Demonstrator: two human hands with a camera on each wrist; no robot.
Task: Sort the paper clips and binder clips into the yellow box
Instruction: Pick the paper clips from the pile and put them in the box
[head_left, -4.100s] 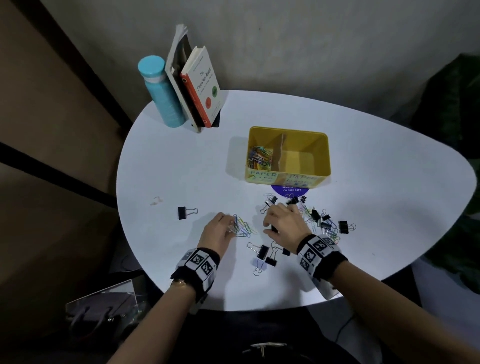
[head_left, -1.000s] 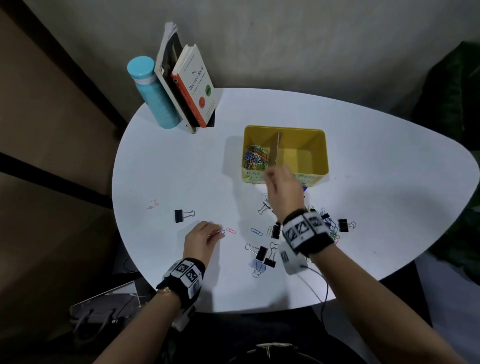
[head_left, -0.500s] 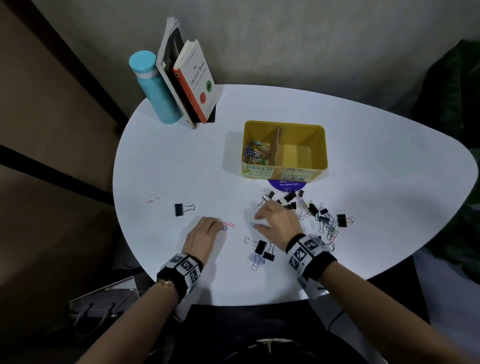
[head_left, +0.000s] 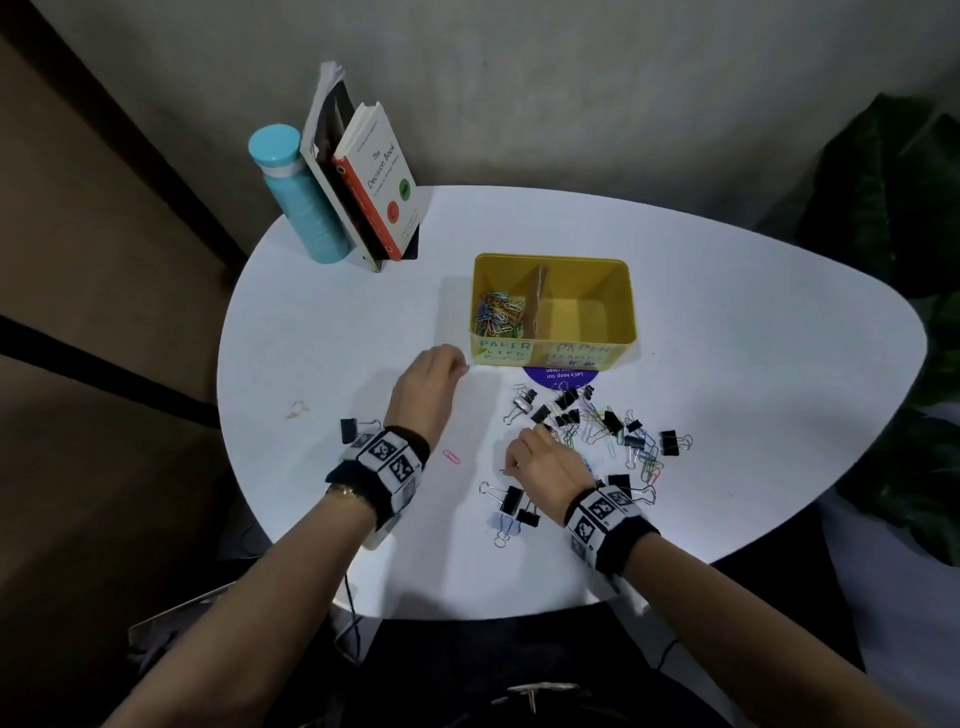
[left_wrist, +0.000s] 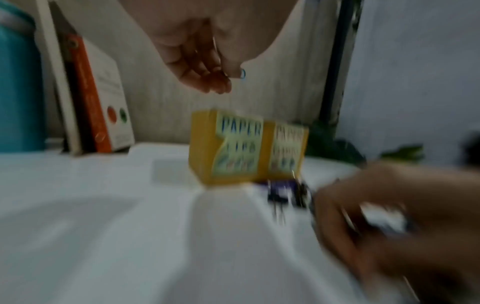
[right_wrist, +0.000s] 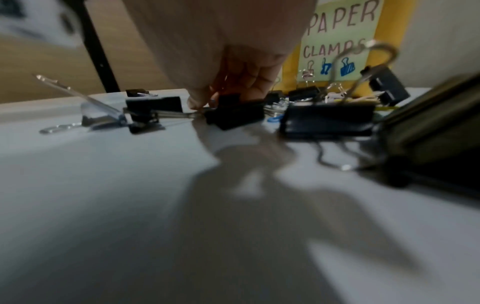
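Nearest us, at 6 o'clock: three binder clips (head_left: 511, 506) loose on the tabletop (head_left: 322, 322).

Our right hand (head_left: 545, 462), at 5 o'clock: fingers curled low at the near edge of the mixed heap (head_left: 597, 423), thumb and fingertips closing on the wire handle of a black binder clip (right_wrist: 235, 113). We judge it best to lift this one clear so no paper clips trail with it, then carry it to the right compartment, labelled for clamps.

A pink paper clip (head_left: 451, 456) and a lone binder clip (head_left: 349, 430), at 7 to 9 o'clock.

Our left hand (head_left: 428, 387), raised at 11 o'clock: fingers bunched, pinching a blue paper clip (left_wrist: 242, 73). It should release only once above the left compartment.

The yellow box (head_left: 621, 299), at 12 o'clock: coloured paper clips (head_left: 496, 312) left of the divider; right side bare.
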